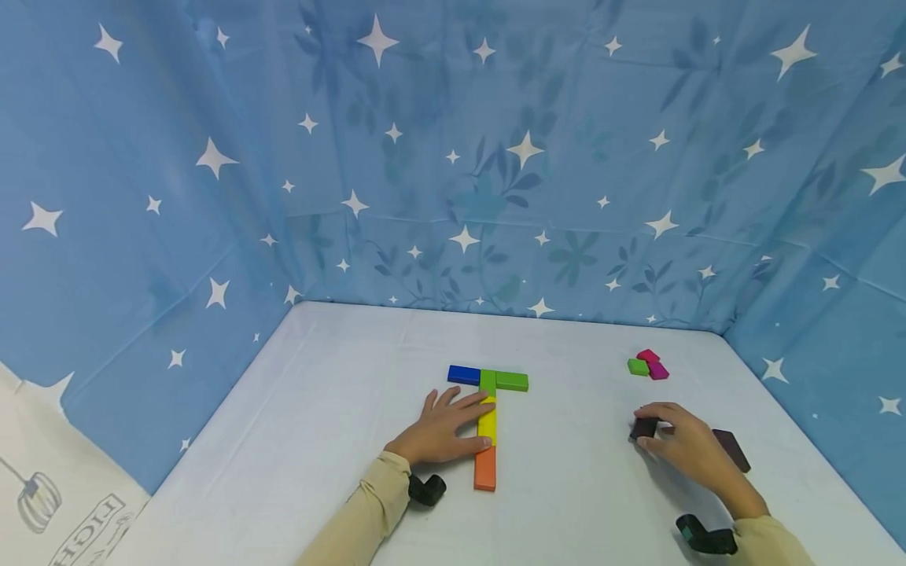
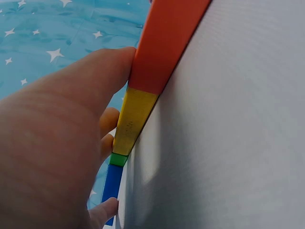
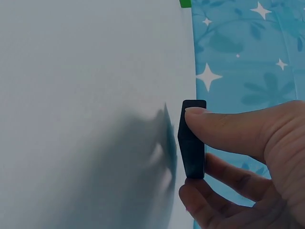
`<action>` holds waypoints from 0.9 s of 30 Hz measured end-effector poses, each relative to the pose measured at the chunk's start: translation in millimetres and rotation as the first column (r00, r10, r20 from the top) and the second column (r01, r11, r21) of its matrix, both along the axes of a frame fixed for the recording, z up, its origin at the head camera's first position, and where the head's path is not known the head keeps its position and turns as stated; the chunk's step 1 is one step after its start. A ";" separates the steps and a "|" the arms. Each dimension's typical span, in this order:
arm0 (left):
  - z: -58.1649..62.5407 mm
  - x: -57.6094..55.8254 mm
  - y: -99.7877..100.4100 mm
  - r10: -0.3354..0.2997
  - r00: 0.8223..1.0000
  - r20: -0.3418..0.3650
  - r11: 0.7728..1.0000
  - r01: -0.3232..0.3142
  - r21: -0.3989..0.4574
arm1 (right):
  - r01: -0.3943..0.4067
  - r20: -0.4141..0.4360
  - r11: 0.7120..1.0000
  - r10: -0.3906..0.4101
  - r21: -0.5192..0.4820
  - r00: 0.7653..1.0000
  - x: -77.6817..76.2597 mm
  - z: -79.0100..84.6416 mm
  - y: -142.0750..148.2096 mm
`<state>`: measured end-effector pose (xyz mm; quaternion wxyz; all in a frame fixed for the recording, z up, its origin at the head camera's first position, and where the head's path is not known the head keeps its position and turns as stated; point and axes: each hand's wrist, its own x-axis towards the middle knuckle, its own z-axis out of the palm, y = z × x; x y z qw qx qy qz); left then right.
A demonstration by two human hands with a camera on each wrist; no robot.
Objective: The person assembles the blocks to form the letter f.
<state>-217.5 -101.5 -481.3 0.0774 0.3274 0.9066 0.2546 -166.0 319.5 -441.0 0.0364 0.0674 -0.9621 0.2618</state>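
Observation:
With spread fingers, my left hand [image 1: 442, 431] rests on a T-shaped row of flat blocks. Its thumb touches where the yellow block [image 1: 487, 428] meets the orange block [image 1: 484, 470], and other fingertips lie on the yellow block's far end. A green block [image 1: 487, 380] tops the stem, between a blue block [image 1: 464, 374] and another green block [image 1: 513, 381]. At the right, my right hand [image 1: 683, 444] pinches a small black block [image 3: 192, 143] between thumb and fingers; it appears held just above the table. Partly behind that hand lies a dark brown block [image 1: 732, 450].
Farther back on the right, a red block [image 1: 647, 355], a magenta block [image 1: 659, 370] and a small green block [image 1: 638, 367] lie close together. The white table [image 1: 354, 346] meets a blue starred curtain [image 1: 425, 181] at its back and sides.

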 end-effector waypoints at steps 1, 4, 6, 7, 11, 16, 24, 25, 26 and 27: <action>-0.1 -0.4 -0.1 0.000 1.000 -0.002 1.000 0.000 0.000 | -0.008 -0.005 1.000 0.008 -0.007 1.000 -1.0 1.1 -3.0; -0.2 -1.2 -0.1 0.000 1.000 -0.005 1.000 0.000 -0.004 | -0.041 -0.020 0.999 0.040 -0.036 0.999 -3.1 2.5 -11.4; -0.1 -1.2 -0.1 -0.001 1.000 -0.004 1.000 0.001 -0.001 | -0.068 -0.030 0.996 0.067 -0.056 0.997 -3.4 2.1 -16.8; 0.1 -1.1 0.0 -0.002 1.000 -0.001 1.000 0.002 0.000 | -0.083 -0.037 0.995 0.081 -0.061 0.996 -3.4 2.0 -19.5; 1.2 0.7 -0.5 -0.003 1.000 0.000 1.000 0.003 0.003 | -0.149 -0.081 0.986 0.143 -0.076 0.986 -2.5 1.3 -30.9; 1.5 1.5 -0.1 0.003 1.000 -0.008 1.000 -0.003 -0.001 | -0.225 -0.140 0.970 0.211 -0.096 0.968 -0.6 3.1 -45.3; 0.3 0.9 0.4 0.002 1.000 -0.006 1.000 -0.002 0.001 | -0.328 -0.163 0.939 0.309 -0.105 0.937 9.3 6.9 -74.9; 0.2 0.7 0.3 0.004 1.000 -0.005 1.000 -0.004 0.000 | -0.344 -0.157 0.933 0.326 -0.103 0.932 10.4 7.4 -79.4; 0.0 0.6 0.2 0.005 1.000 -0.004 1.000 -0.005 0.000 | -0.359 -0.147 0.928 0.343 -0.101 0.928 11.8 7.8 -84.2; 0.1 0.8 0.1 0.006 1.000 -0.005 1.000 -0.006 0.000 | -0.370 -0.133 0.924 0.356 -0.100 0.925 13.3 8.1 -89.1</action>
